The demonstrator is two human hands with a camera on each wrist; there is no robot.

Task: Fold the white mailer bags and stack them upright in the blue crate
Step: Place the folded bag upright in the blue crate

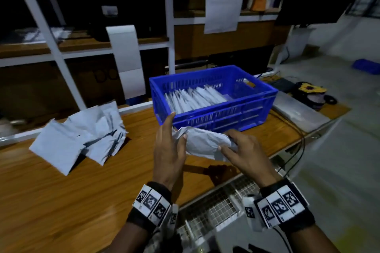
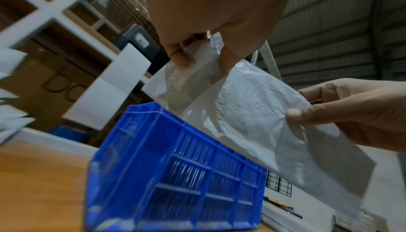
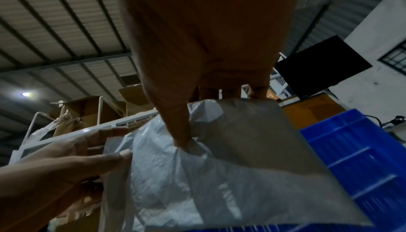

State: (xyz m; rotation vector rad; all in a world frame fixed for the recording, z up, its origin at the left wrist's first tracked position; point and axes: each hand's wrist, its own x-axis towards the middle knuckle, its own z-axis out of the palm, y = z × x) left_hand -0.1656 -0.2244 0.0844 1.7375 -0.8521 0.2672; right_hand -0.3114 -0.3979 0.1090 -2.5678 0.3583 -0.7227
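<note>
A crumpled white mailer bag (image 1: 202, 142) (image 2: 248, 114) (image 3: 186, 180) hangs in the air just in front of the blue crate (image 1: 213, 96) (image 2: 175, 175) (image 3: 360, 157). My left hand (image 1: 170, 146) (image 2: 197, 51) pinches its left end between thumb and fingers. My right hand (image 1: 236, 146) (image 3: 197, 117) pinches the right end, thumb on the near face. Several folded white bags (image 1: 193, 97) stand on edge in the crate's left half. A loose pile of flat white mailer bags (image 1: 82, 137) lies on the wooden table (image 1: 61, 201) to the left.
A white metal shelving frame (image 1: 55, 47) stands behind the table, with white paper sheets (image 1: 127, 57) hanging on it. A wire mesh rack (image 1: 216, 207) sits below my wrists at the table's near edge. Cables and a yellow-black device (image 1: 312, 92) lie right of the crate.
</note>
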